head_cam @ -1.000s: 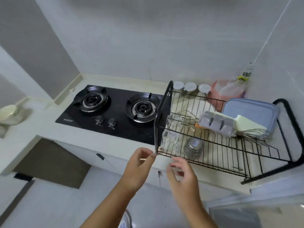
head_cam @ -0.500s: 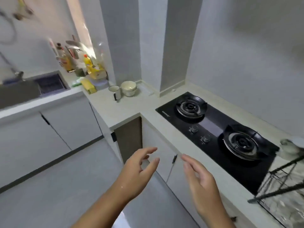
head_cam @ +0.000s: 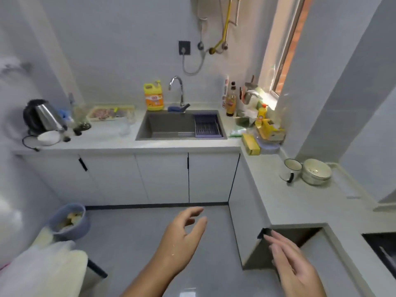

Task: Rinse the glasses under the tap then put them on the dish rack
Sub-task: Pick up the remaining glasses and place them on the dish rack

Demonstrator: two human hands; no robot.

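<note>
Glasses (head_cam: 126, 124) sit on the surface (head_cam: 102, 139) left of the sink (head_cam: 182, 138), upper middle of frame, while I see left hand (head_cam: 182, 234) and right hand (head_cam: 295, 264) low, fingers (head_cam: 192, 211) loosely spread, empty.

Centre of desk (head_cam: 171, 145): sink (head_cam: 169, 125), tap (head_cam: 179, 88) behind it, jug (head_cam: 153, 96) left of tap. Glasses (head_cam: 126, 124) just left of sink, kettle (head_cam: 42, 116) far left. Mug (head_cam: 289, 169) beside bowl (head_cam: 316, 171) on right side. Bin (head_cam: 68, 219) on floor, left.
</note>
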